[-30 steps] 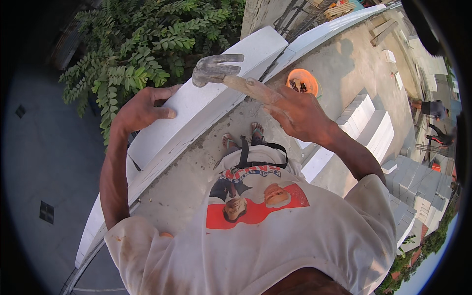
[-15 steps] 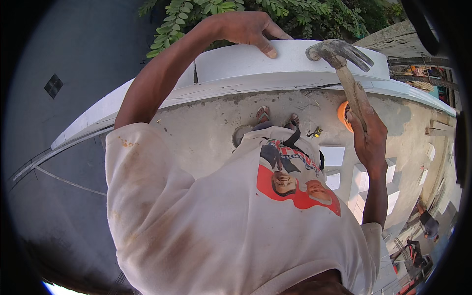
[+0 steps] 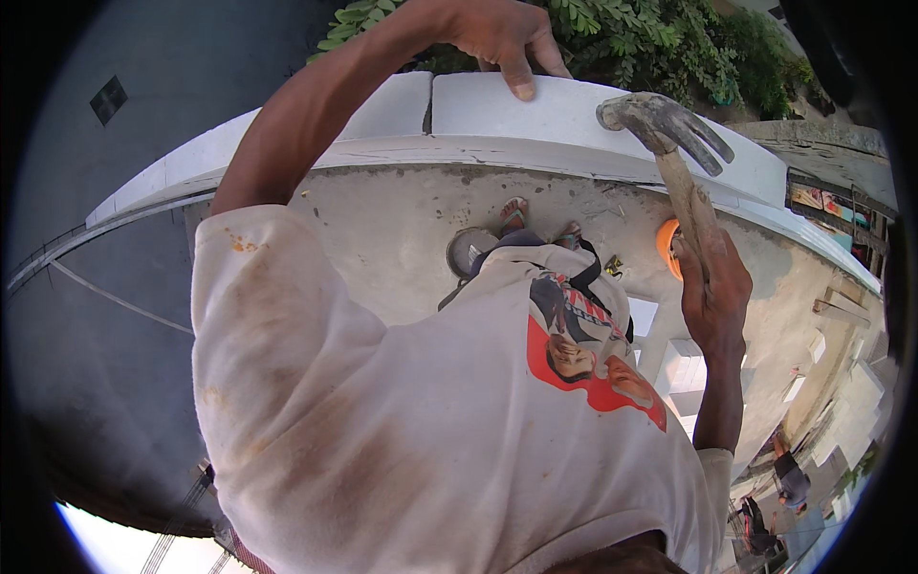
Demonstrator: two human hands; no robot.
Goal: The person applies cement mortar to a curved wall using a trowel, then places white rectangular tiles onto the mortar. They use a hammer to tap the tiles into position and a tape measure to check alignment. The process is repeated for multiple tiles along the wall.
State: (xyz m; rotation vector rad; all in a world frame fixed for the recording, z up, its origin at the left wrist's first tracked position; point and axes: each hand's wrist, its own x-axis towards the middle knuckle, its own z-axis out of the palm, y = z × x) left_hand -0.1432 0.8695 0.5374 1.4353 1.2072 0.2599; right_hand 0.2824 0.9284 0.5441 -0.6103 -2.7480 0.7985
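My left hand [image 3: 509,40] reaches over the far edge of a long white block [image 3: 564,107] on top of a low wall. Its thumb lies on the block's top face, while the fingers bend over the back edge and are partly hidden. In my right hand [image 3: 715,287] is the worn wooden handle of a claw hammer [image 3: 660,120], fingers wrapped round it. The hammer's grey metal head is over the right part of the block, its claw pointing right; whether it touches the block I cannot tell. A dark vertical joint [image 3: 427,103] separates this block from the white block [image 3: 387,107] on its left.
Green leafy branches [image 3: 660,43] grow behind the wall. On the concrete floor stand a round bucket [image 3: 466,251] by my feet and an orange container [image 3: 668,251]. White blocks [image 3: 683,368] lie at the right. Another person [image 3: 792,478] is at the lower right.
The view has shifted, so the joint between blocks appears further right. My left hand keeps its place on the block's far edge. The hammer stays over the block, its head slightly lower in view.
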